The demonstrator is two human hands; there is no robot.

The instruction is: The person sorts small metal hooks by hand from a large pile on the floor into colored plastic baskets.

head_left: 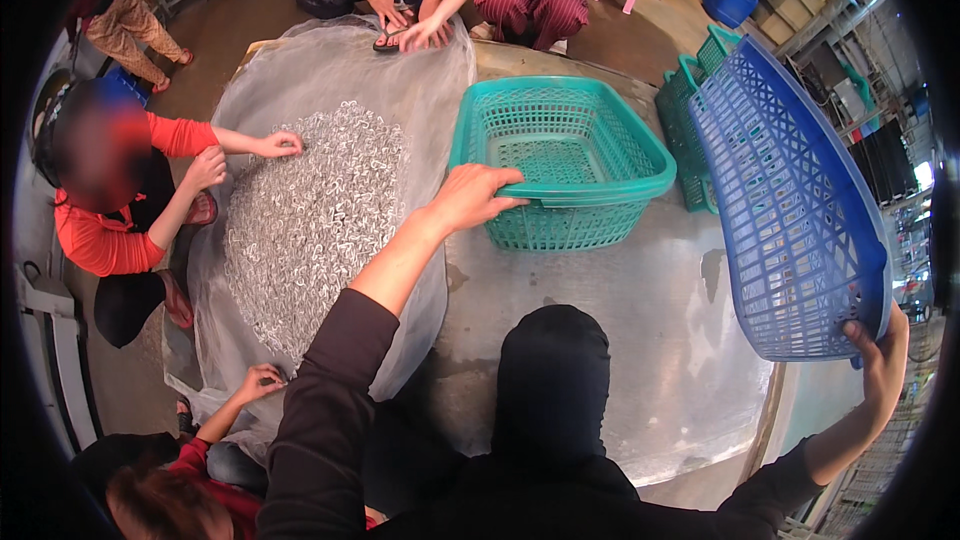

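My left hand is closed on the near left rim of a green plastic basket. That basket stands upright on a metal sheet, and no contents show through its open top. Out to the right, my right hand grips the lower end of a blue plastic basket. This one is held up on its side, tilted, with its slotted wall facing me. To the left of the green basket lies a heap of small, shiny, bent metal pieces like hooks, spread on a pale mesh net.
A person in an orange top crouches left of the heap; another in red is at lower left. Two more people crouch at the far edge, hands on the net. Green baskets stand behind the blue one. The metal sheet lies before me.
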